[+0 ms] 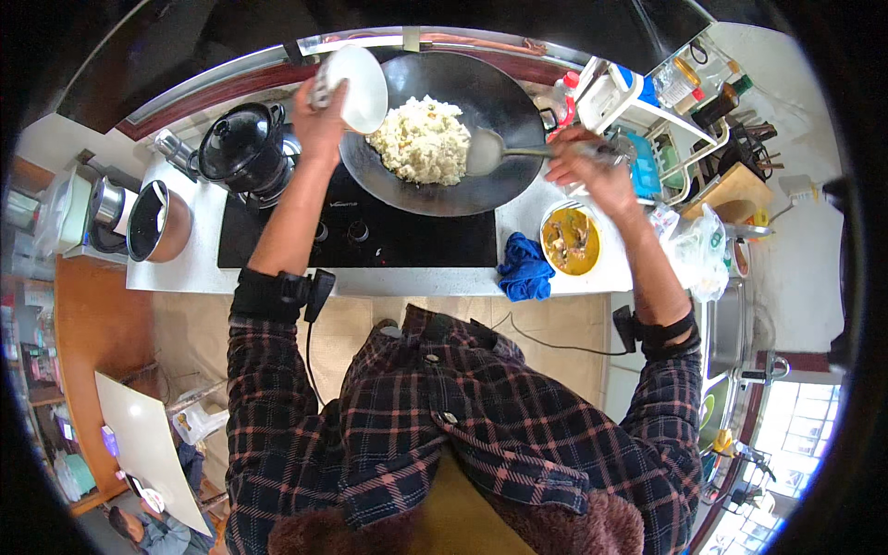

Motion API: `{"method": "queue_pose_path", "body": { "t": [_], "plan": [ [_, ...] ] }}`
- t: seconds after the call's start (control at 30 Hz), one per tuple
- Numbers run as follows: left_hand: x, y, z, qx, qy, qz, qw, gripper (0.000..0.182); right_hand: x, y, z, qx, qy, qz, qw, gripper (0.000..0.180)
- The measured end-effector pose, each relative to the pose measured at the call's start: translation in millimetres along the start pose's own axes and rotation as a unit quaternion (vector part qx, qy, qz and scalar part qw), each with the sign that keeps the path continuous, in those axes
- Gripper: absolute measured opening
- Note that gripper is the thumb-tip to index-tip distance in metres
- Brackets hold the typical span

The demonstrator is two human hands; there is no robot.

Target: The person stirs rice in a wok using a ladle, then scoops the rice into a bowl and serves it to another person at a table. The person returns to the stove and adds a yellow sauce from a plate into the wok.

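My left hand [321, 123] grips a white bowl [362, 90] with a dark pattern on its outside, tilted over the left rim of a large black wok [444, 201]. A mound of fried rice [421, 142] with small yellowish bits lies in the wok. In my right hand [590, 166] is the handle of a metal wok spatula [485, 152], its blade against the right side of the rice. The wok stands on a black glass cooktop [416, 243]. The inside of the bowl looks white, with no food visible in it.
A black lidded pot [239, 146] sits on the left burner, beside a rice cooker's inner pot [163, 225]. Right of the cooktop are a blue cloth [526, 267] and a bowl of yellow soup [571, 243]. Plastic bags [697, 250] and a dish rack [676, 163] stand farther right. A person [156, 531] is at lower left.
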State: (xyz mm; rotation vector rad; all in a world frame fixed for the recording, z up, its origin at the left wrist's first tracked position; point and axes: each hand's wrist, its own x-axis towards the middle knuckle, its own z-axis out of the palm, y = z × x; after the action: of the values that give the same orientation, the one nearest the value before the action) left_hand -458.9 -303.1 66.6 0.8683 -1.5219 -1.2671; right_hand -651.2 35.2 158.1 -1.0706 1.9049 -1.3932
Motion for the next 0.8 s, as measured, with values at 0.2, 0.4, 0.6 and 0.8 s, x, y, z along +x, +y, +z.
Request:
{"method": "queue_pose_path", "body": {
  "t": [0.2, 0.4, 0.6, 0.8],
  "plan": [
    [0, 10, -68, -0.232, -0.066, -0.222, 0.945, 0.069, 6, -23, 24, 0.012, 0.056, 0.12, 0.991, 0.048],
    [0, 8, -98, -0.263, -0.065, -0.259, 0.927, 0.076, 55, 50, 119, 0.265, 0.171, 0.066, 0.947, 0.032],
    [-1, -2, -146, -0.275, -0.073, -0.287, 0.915, 0.078, 7, 29, 81, 0.2, 0.203, 0.134, 0.949, 0.039],
    [-10, -8, -149, -0.289, -0.061, -0.305, 0.905, 0.075, 45, 58, 155, 0.294, 0.159, 0.097, 0.937, 0.034]
  ]
}}
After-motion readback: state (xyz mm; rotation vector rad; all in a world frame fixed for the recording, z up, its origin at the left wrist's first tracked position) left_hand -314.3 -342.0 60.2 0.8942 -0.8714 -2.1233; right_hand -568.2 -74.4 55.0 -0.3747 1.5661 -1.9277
